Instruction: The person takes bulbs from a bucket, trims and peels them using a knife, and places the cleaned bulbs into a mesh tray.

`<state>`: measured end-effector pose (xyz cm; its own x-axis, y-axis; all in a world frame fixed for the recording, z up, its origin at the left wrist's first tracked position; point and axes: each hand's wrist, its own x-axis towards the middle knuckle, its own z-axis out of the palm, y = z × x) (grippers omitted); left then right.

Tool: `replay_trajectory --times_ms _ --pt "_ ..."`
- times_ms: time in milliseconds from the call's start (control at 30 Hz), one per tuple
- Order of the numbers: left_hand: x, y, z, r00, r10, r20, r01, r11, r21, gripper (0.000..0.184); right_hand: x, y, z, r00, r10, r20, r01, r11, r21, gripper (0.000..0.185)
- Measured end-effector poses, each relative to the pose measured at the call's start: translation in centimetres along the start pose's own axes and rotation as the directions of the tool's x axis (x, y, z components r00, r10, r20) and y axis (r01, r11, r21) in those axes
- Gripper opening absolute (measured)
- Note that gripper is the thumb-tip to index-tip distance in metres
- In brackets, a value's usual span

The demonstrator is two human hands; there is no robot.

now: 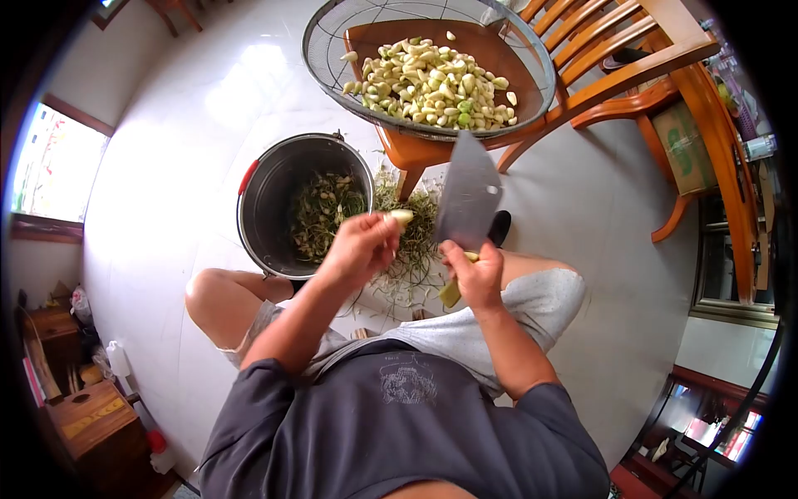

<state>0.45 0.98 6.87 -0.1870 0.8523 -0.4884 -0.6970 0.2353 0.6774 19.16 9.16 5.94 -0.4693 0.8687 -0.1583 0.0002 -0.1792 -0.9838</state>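
Grip, centre: the left hand (362,245) is holding one small, pale cream-green, teardrop-shaped vegetable piece (402,216) in a narrow fingertip pinch, its rounded body projecting beyond the fingers beside the bucket's mouth. The right hand (478,274) is closing around a broad, grey metal cleaver (470,195) where blade meets handle; the olive-yellow handle (450,293) is emerging below the palm, and the blade is pointing away from the body. A pale patch is showing by the right thumb; whether it belongs to a second piece cannot be told.

Handling (judged): the piece is probably feeling light and firm, somewhat slippery if moist, and prone to bruising or squirting out under hard pressure; its rounded sides are offering the best hold. The cleaver is likely weighing far more and staying stiff, its handle giving the safe purchase.

Containers: the round, dark metal bucket (266,200), with a red sleeve on its carrying handle, is holding tangled green-brown trimmings (328,208). Similar stringy scraps (416,224) are lying on the floor just beside it. Beyond, a wide, round, grey wire-mesh basket (416,130) is resting on a glossy orange-brown wooden chair (407,154), bearing a loose heap of similar pale pieces (428,83).
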Motion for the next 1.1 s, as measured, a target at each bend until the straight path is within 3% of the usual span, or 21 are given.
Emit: replay_trajectory --times_ms 33,133,200,300,400,433,467,533,567,600,633,700,800,833,867,900,967,1033,1100 --pt "0.3 2.3 1.1 0.997 0.058 -0.041 -0.057 0.998 0.023 0.021 0.1 -0.5 -0.4 0.999 -0.044 -0.031 0.045 0.998 0.037 0.011" --pt "3.0 8.9 3.4 0.962 0.266 0.068 -0.274 0.926 0.259 0.022 1.1 -2.0 -1.4 0.998 -0.046 -0.034 0.051 0.984 0.170 0.008" --pt "6.1 12.1 4.4 0.928 0.352 0.126 -0.368 0.919 0.143 0.023 1.5 -2.3 -1.8 0.998 -0.044 -0.037 0.051 0.977 0.207 0.007" --pt "6.7 14.0 5.6 0.917 0.384 0.109 -0.398 0.903 0.164 0.027 1.8 -2.8 -2.2 0.997 -0.033 -0.067 0.048 0.971 0.236 0.007" --pt "4.9 10.6 4.5 0.946 0.270 0.177 -0.306 0.925 0.226 0.021 1.9 -2.5 -2.7 0.995 -0.002 -0.104 0.027 0.971 0.238 0.008" --pt "3.1 8.8 5.0 0.984 0.145 0.105 -0.175 0.894 0.412 0.023 1.9 -2.5 -2.7 0.992 -0.002 -0.124 0.032 0.972 0.235 0.008" --pt "2.8 6.2 4.2 0.990 -0.015 0.138 -0.054 0.872 0.487 0.018 1.9 -2.4 -2.9 0.990 0.019 -0.143 0.016 0.971 0.237 0.008" --pt "3.4 -1.2 1.4 0.960 -0.202 0.192 0.004 0.698 0.716 0.020 2.0 -2.5 -3.2 0.988 0.048 -0.145 -0.009 0.966 0.258 0.008" --pt "5.1 -6.3 -1.3 0.923 -0.162 0.349 -0.292 0.299 0.909 0.031 2.1 -2.5 -3.4 0.988 0.039 -0.150 0.002 0.965 0.262 0.007" --pt "5.1 -9.3 -1.8 0.926 -0.298 0.230 -0.276 -0.121 0.954 0.044 2.2 -2.4 -3.5 0.988 0.044 -0.150 -0.004 0.967 0.253 0.008" --pt "3.5 -10.9 -2.2 0.971 -0.167 0.171 -0.237 -0.559 0.795 0.052 2.3 -2.4 -3.6 0.987 0.045 -0.152 -0.007 0.970 0.244 0.008" --pt "3.6 -11.4 -3.5 0.897 -0.204 0.392 -0.437 -0.540 0.719 0.044 2.5 -2.2 -3.5 0.987 0.045 -0.155 -0.009 0.974 0.227 0.008" --pt "5.0 -5.9 -2.7 0.900 -0.294 0.322 -0.312 0.082 0.946 0.031 2.7 -2.0 -3.4 0.983 0.062 -0.170 -0.026 0.979 0.201 0.008" --pt "5.9 -4.1 -4.1 0.939 -0.133 0.317 -0.287 0.202 0.936 0.023 2.8 -2.0 -3.2 0.983 0.064 -0.170 -0.030 0.981 0.191 0.008" --pt "6.4 -1.6 -5.2 0.978 -0.012 0.207 -0.198 0.237 0.951 0.023 2.9 -2.1 -2.9 0.983 0.067 -0.171 -0.035 0.983 0.182 0.008" --pt "7.1 0.7 -7.1 0.997 0.060 0.051 -0.072 0.438 0.896 0.023 2.9 -2.2 -2.6 0.983 0.069 -0.172 -0.039 0.984 0.174 0.007" --pt "9.9 1.9 -12.0 0.917 0.277 -0.288 0.067 0.603 0.795 0.020 2.9 -2.2 -2.2 0.984 0.079 -0.159 -0.054 0.987 0.154 0.006" --pt "12.9 0.2 -18.4 0.871 0.258 -0.419 0.133 0.696 0.706 0.022 2.9 -2.1 -2.0 0.985 0.084 -0.149 -0.064 0.989 0.136 0.006" --pt "14.3 -1.8 -20.7 0.871 0.159 -0.465 0.237 0.693 0.681 0.024 3.1 -2.0 -1.8 0.986 0.087 -0.141 -0.070 0.990 0.120 0.005"
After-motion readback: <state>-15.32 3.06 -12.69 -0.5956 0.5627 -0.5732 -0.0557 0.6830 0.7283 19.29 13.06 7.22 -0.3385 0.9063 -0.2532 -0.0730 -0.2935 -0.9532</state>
